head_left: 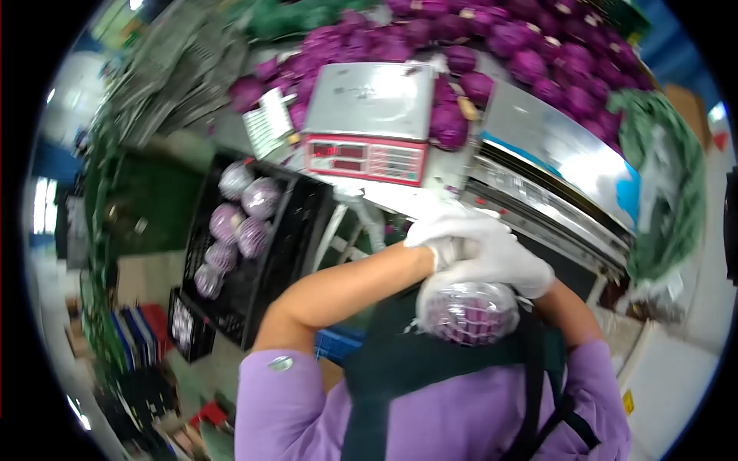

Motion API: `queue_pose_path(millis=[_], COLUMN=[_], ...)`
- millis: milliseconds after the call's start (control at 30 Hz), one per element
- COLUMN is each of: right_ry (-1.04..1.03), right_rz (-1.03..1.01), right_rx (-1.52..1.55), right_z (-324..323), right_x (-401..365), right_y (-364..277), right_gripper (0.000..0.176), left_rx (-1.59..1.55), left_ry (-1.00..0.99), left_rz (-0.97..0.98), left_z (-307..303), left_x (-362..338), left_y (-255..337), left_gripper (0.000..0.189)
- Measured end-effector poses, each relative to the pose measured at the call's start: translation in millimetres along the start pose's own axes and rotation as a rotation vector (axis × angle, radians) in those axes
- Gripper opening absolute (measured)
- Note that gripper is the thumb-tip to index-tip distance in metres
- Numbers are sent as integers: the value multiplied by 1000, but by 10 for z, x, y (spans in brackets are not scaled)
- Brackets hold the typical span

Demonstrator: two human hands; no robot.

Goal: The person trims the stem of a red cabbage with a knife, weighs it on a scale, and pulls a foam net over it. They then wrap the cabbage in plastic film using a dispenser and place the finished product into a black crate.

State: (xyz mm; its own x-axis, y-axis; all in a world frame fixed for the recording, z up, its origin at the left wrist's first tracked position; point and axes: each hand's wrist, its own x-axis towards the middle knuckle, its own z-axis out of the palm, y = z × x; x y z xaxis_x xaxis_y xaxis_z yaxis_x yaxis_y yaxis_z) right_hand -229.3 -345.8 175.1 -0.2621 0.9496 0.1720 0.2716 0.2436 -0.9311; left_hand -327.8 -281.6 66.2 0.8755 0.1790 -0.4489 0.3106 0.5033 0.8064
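Observation:
A red cabbage (470, 313) in clear film and a white net is close against my apron. My right hand (511, 265), in a white glove, is closed over the top of the cabbage. Also gloved in white, my left hand (453, 227) is closed and overlaps the right one just above the cabbage. Whatever the left fingers grip is hidden and blurred. Beyond my hands, a scale (369, 115) with a red front panel stands on the table. To its right is a metal machine (550, 177) with a blue-edged top.
Loose red cabbages (538, 58) are heaped along the back. On my left, a black crate (265, 253) holds several netted cabbages. Grey sheets (173, 69) lie at the back left, a paper sheet (267, 123) beside the scale. Green bagging (665, 184) hangs at the right.

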Motion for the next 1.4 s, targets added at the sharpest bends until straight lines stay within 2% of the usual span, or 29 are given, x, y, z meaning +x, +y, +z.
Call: queue_pose_path(millis=[33, 67, 100, 133, 167, 267, 300, 367, 467, 533, 567, 633, 667, 733, 767, 800, 867, 900, 933, 967, 1000, 1067, 1100, 1167, 1200, 1233, 1333, 1367, 1400], right_ry=[-92, -228, -68, -233, 20, 562, 425, 583, 515, 493, 530, 581, 618, 689, 716, 714, 730, 691, 679, 670, 701, 744, 738, 728, 763, 765, 786, 791, 814], right_rz=[-19, 376, 447, 445, 475, 802, 579, 535, 349, 306, 371, 491, 521, 572, 590, 584, 597, 596, 616, 639, 631, 634, 621, 611, 623, 619, 601, 618, 613], right_rx=[39, 479, 626, 508, 892, 1256, 1289, 1055, 940, 818, 768, 808, 841, 860, 864, 866, 844, 812, 778, 741, 728, 720, 711, 669, 659, 597, 477, 456, 459], right_z=[-2, -107, -99, -175, -31, 213, 318, 530, 624, 590, 574, 520, 509, 559, 587, 635, 732, 752, 762, 775, 795, 789, 770, 717, 686, 645, 474, 412, 342], right_x=[-18, -330, -436, -304, -478, -393, -331, 22, 305, 324, 282, 171, 110, 78, 59, 78, 172, 174, 188, 197, 203, 200, 171, 101, 70, 21, -144, -189, -225], right_y=[55, 289, 226, 64, 246, 563, 679, 617, 578, 647, 682, 785, 864, 871, 886, 853, 734, 736, 716, 684, 673, 696, 719, 771, 791, 815, 852, 865, 829], right_gripper=[36, 38, 43, 57, 70, 79, 75, 71, 64, 57, 56, 53, 52, 49, 48, 48, 47, 44, 42, 41, 38, 33, 34, 35, 33, 33, 31, 30, 28], left_rx=[-235, -480, -663, -759, -858, -717, -728, -936, -1191, -1041, -962, -604, -537, -305, -233, -301, -298, -481, -618, -692, -763, -667, -755, -632, -449, -348, 637, 648, 727], left_ry=[30, 11, -50, -199, -319, -274, -212, -125, 39, 385, 797, 1216, 1641, 1935, 2179, 2299, 2190, 2188, 1773, 1900, 1458, 1992, 1747, 1087, 1737, 2312, 2304, 2246, 2154], left_rz=[-81, -141, -168, -146, -115, 68, 181, 246, 523, 741, 647, 661, 567, 491, 390, 120, 144, -178, 302, -100, 59, -194, -274, 120, -197, -655, -300, 181, 279], left_z=[-54, -121, -168, -256, -162, -177, -160, -401, -934, -1360, -1577, -2185, -2384, -3323, -3345, -3304, -3748, -3731, -4385, -4061, -4406, -4172, -4237, -4931, -4677, -3844, -4144, -3838, -3886], left_x=[-9, -53, -145, -167, -497, -862, -977, -1109, -1656, -2210, -2488, -3048, -3211, -3662, -3676, -3692, -3785, -3699, -3829, -3607, -3730, -3316, -3499, -3865, -3661, -3242, -2701, -2202, -1828], left_y=[-86, -167, -219, -440, -192, -297, -257, -297, -317, -384, -475, -954, -1190, -2187, -2159, -2030, -2543, -2439, -3318, -2829, -3178, -2737, -2766, -3296, -2877, -1670, -1190, -661, -402], left_gripper=[41, 43, 45, 56, 64, 72, 70, 68, 58, 53, 57, 63, 69, 80, 81, 83, 100, 102, 105, 109, 117, 88, 83, 81, 79, 79, 84, 76, 71])
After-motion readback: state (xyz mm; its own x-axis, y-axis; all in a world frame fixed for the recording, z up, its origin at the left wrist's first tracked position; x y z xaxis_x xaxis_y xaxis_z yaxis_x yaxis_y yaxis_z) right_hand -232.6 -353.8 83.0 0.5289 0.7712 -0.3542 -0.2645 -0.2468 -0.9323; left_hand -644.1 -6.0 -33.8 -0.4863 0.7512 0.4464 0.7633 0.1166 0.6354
